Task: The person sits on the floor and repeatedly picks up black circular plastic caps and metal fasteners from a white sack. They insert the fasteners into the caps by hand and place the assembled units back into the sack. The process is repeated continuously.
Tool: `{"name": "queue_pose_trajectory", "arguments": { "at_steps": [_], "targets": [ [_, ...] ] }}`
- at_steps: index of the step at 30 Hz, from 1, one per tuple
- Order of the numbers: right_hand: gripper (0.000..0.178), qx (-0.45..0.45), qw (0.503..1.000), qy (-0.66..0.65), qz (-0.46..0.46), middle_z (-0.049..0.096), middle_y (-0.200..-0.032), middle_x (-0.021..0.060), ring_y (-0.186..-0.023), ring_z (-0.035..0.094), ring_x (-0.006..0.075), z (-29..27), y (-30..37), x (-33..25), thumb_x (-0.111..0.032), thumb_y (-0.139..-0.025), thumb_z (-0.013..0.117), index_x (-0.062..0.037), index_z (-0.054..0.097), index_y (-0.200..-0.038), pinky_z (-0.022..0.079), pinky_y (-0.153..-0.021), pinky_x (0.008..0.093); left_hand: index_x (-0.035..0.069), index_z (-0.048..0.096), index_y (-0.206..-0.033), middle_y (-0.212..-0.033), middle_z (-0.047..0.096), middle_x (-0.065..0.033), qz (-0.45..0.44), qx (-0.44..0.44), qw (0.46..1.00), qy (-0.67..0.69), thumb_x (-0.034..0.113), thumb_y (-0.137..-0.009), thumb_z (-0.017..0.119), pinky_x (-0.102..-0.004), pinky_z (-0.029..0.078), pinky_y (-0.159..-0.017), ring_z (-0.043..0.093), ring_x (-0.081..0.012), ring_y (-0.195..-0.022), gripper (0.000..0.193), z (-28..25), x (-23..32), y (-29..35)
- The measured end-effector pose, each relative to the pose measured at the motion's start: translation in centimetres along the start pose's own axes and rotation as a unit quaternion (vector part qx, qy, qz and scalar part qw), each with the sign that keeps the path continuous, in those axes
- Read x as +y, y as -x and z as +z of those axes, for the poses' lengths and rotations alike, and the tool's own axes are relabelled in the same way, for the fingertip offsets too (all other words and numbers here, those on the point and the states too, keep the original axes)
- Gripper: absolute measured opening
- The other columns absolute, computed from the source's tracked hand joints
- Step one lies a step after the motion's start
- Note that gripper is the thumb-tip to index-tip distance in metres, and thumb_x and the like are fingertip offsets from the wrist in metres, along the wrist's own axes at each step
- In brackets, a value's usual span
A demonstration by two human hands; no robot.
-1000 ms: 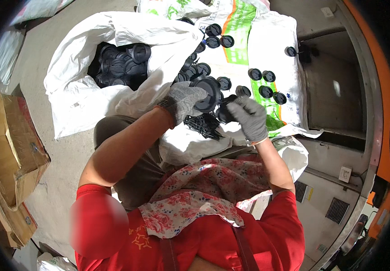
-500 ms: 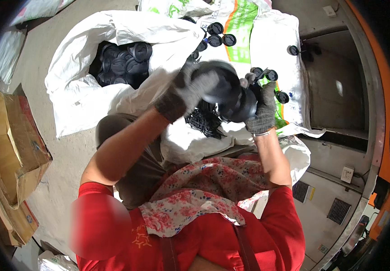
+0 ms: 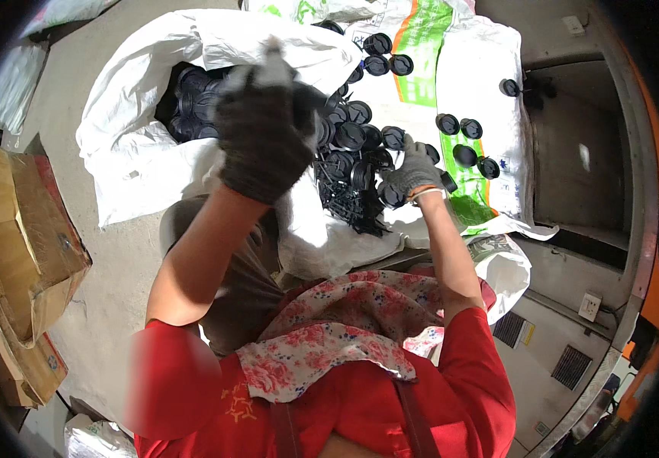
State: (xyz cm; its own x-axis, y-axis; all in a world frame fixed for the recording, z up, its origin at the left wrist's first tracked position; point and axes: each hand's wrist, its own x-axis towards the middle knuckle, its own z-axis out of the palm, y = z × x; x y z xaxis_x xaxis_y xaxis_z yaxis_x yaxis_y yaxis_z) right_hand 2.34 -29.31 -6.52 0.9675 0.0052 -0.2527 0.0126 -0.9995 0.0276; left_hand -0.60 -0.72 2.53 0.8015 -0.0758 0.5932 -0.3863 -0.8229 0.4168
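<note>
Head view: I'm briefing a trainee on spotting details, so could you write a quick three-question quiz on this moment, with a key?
1. Which gloved hand looks blurred?
2. True or false: the cardboard boxes stand to the left of the open white sack.
3. Round black caps lie near the right hand. The bag under them is: A) plain brown; B) white with green; C) all blue.

Key: 1. The left hand. 2. True. 3. B.
</note>
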Motion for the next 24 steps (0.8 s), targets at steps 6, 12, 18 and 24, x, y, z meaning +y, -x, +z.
{"name": "queue_pose_trajectory", "arguments": {
  "at_steps": [6,12,18,24],
  "targets": [
    [0.107,-0.091,0.978,-0.186,-0.002,0.036,-0.137,0.0252,-0.121,0.043,0.0378,9.4,-0.5,-3.7,-0.035,-0.064,0.079,-0.0027,0.013,-0.142,0.037,-0.101,0.0388,-0.004,0.046,-0.122,-0.111,0.056,-0.0249,-0.034,0.029,0.992,0.120,0.023,-0.066,0.078,-0.0421,0.045,-0.087,0.056,-0.0383,-0.099,0.070,1.4,0.2,0.4],
    [0.050,0.017,0.917,-0.396,-0.049,0.064,-0.101,0.0133,-0.092,0.061,0.0249,4.9,1.5,-1.2,-0.007,-0.068,0.055,-0.0005,0.054,-0.118,0.047,-0.085,0.0303,-0.004,0.054,-0.114,-0.106,0.061,-0.0194,-0.241,-0.202,0.842,0.439,0.023,-0.070,0.078,-0.0333,0.049,-0.084,0.060,-0.0283,-0.097,0.057,3.1,-0.5,0.7],
    [0.055,-0.229,0.654,-0.705,-0.151,0.062,-0.110,0.0114,-0.101,0.057,0.0165,-7.4,6.7,-0.2,0.000,-0.065,0.047,0.0052,0.054,-0.120,0.044,-0.091,0.0260,-0.006,0.047,-0.119,-0.114,0.056,-0.0214,-0.338,-0.189,0.850,0.357,0.037,-0.069,0.074,-0.0361,0.047,-0.086,0.057,-0.0273,-0.104,0.071,6.1,2.2,0.5],
    [0.037,0.023,0.914,-0.269,-0.304,0.061,-0.105,0.0157,-0.095,0.059,0.0292,-11.3,9.6,-4.1,-0.021,-0.078,0.067,-0.0011,0.060,-0.108,0.047,-0.084,0.0383,0.000,0.054,-0.115,-0.101,0.064,-0.0111,-0.351,-0.251,0.782,0.449,0.030,-0.081,0.063,-0.0290,0.053,-0.065,0.064,-0.0190,-0.083,0.046,7.4,2.0,1.9]
  ]
}}
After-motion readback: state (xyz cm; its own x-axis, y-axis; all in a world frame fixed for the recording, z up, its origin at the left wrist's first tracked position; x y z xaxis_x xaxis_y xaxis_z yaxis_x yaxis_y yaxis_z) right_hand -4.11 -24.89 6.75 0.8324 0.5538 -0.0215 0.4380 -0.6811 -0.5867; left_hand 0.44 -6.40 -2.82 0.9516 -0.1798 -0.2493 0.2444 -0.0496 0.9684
